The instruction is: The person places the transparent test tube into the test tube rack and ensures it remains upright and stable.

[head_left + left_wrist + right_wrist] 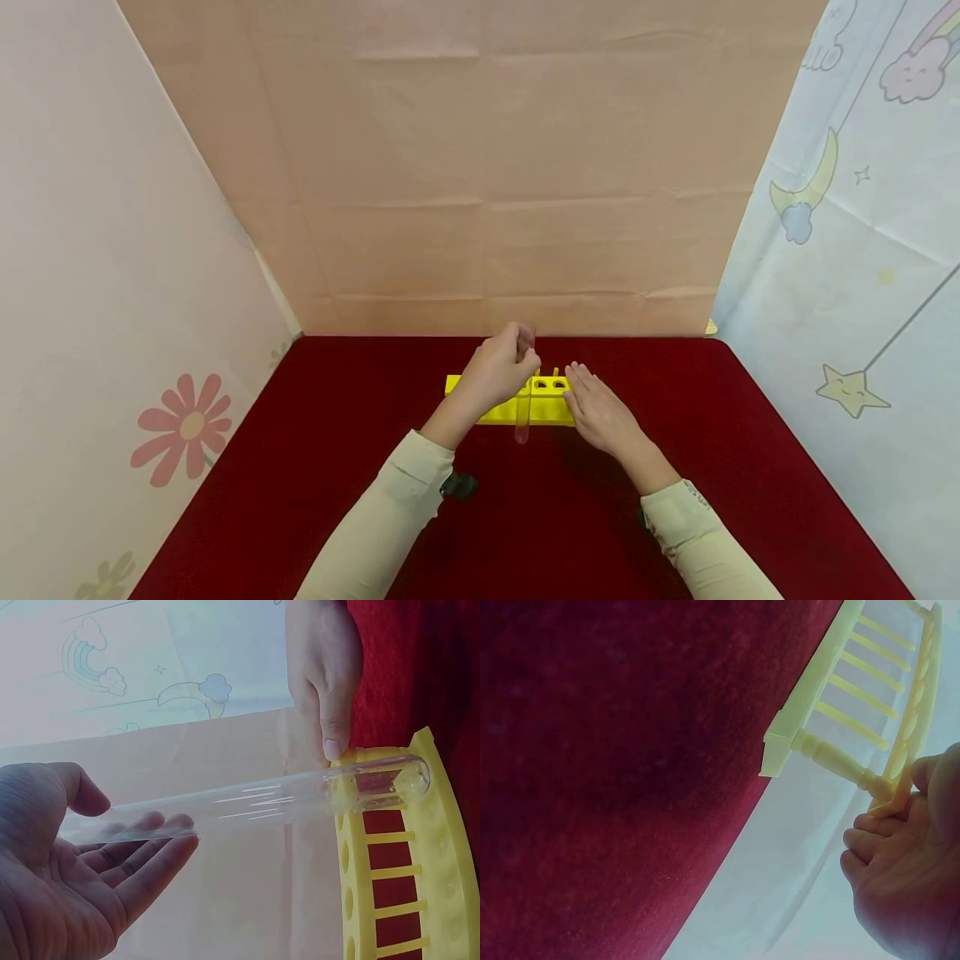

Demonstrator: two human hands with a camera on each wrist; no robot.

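A clear glass test tube [522, 427] is held near its top by my left hand [495, 371], the thumb on one side and the fingers on the other. In the left wrist view the rounded lower end of the tube [262, 799] overlaps the rack. The yellow test tube rack [553, 412] stands on the table with a row of round holes along its top and pegs behind. At its right end, my right hand [603, 414] grips the top bar; the right wrist view has the thumb and fingers [881, 829] on either side of that corner.
A dark red cloth covers the table [360, 467]. Behind it hangs a creased tan backdrop [487, 167]. Printed pale sheets form the sides, a left sheet [112, 250] with flowers and a right sheet [862, 275] with stars and a moon.
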